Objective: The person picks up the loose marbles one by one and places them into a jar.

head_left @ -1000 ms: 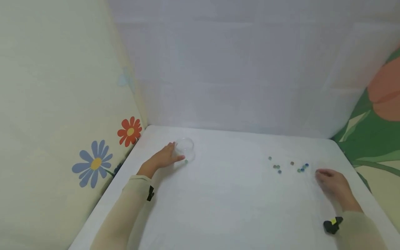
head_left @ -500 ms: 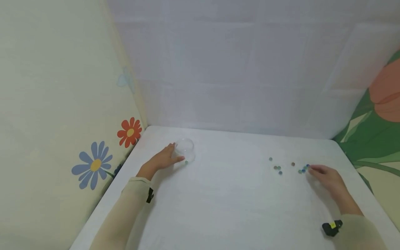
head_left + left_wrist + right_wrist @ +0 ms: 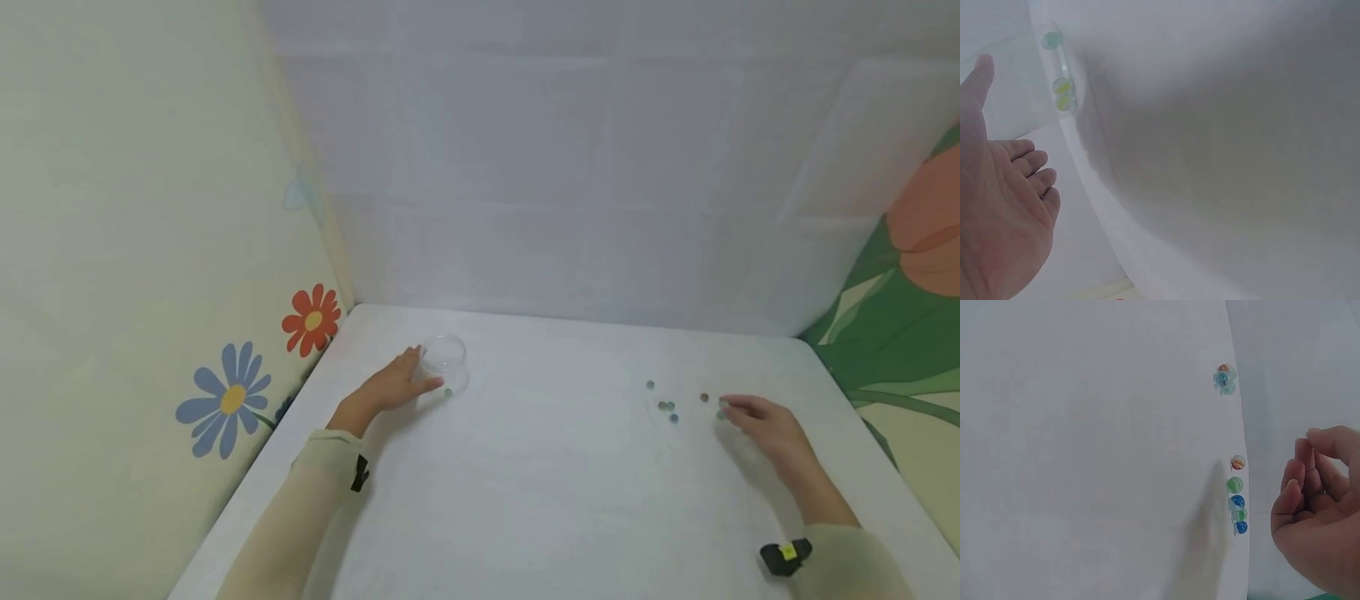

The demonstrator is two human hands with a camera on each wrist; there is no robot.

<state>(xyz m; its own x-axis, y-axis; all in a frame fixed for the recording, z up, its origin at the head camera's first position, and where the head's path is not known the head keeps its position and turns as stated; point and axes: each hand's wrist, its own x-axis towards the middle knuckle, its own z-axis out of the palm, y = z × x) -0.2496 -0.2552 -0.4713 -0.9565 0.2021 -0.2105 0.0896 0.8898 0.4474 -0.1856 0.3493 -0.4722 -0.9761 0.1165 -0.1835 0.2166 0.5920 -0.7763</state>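
My left hand holds a clear round container at the far left of the table, thumb and fingers on its wall. Several marbles, green and yellow-streaked, lie at its bottom in the left wrist view. On the right, my right hand is above the table with thumb and index fingertips together. A small pale marble shows at those fingertips in the head view; the right wrist view does not reveal it. Beside them lie an orange marble, a green marble and blue marbles.
A second group of marbles lies to the left of my right hand. The white table meets a white sheet at the back, a flowered wall covering on the left and a leafy one on the right.
My right hand has moved left from beyond the marbles to over them, now covering some. The left hand and the container stay in place.
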